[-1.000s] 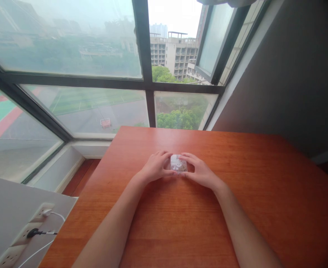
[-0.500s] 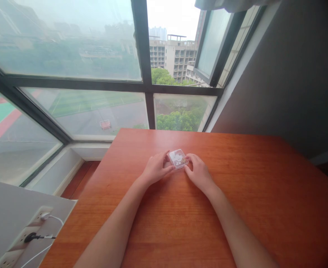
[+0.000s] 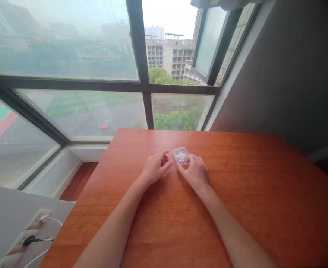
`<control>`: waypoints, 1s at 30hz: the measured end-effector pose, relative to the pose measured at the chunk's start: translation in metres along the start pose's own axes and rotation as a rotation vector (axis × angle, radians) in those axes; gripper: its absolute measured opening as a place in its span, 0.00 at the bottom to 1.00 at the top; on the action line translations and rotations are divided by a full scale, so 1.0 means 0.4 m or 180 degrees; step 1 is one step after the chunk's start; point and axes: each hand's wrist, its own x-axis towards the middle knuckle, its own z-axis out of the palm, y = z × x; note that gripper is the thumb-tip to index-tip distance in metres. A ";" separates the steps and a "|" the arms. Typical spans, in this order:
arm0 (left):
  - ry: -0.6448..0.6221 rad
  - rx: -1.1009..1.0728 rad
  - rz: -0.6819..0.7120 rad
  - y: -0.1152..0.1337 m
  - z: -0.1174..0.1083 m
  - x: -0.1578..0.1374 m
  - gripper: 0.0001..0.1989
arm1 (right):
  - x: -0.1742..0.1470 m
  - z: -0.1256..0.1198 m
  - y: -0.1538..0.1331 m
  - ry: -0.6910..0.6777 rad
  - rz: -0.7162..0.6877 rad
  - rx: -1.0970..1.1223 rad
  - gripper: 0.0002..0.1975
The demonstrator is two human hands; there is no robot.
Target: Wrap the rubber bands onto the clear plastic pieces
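Note:
A small clear plastic box [image 3: 180, 155] with white pieces inside is at the far middle of the wooden table. My right hand [image 3: 194, 169] grips the box by its right and near sides, thumb at the near left corner and fingers at the right edge. Just left of the box, my left hand [image 3: 157, 167] is apart from it, with the thumb and fingers spread and nothing between them. What exactly lies inside the box is too small to make out.
The reddish-brown wooden table [image 3: 164, 227] stands against a large window with dark frames [image 3: 144, 87]. At lower left, a wall socket strip [image 3: 21, 238] has a black plug [image 3: 31, 240] and white cables. A grey wall [image 3: 289, 74] rises on the right.
My left hand has let go of the box and is now apart from it. The box has shifted slightly right and turned, with my right hand's thumb moved along its near side.

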 end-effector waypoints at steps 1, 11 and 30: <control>0.0013 0.0036 0.0024 0.000 0.000 0.000 0.21 | 0.009 -0.006 0.019 0.0036 0.0128 -0.0069 0.15; 0.0050 0.0247 0.0141 0.001 0.003 -0.004 0.18 | 0.079 -0.071 0.208 0.0065 0.1174 -0.0617 0.14; 0.0028 0.0558 0.0155 0.004 0.006 -0.007 0.16 | 0.071 -0.090 0.199 -0.0158 0.1115 -0.0545 0.15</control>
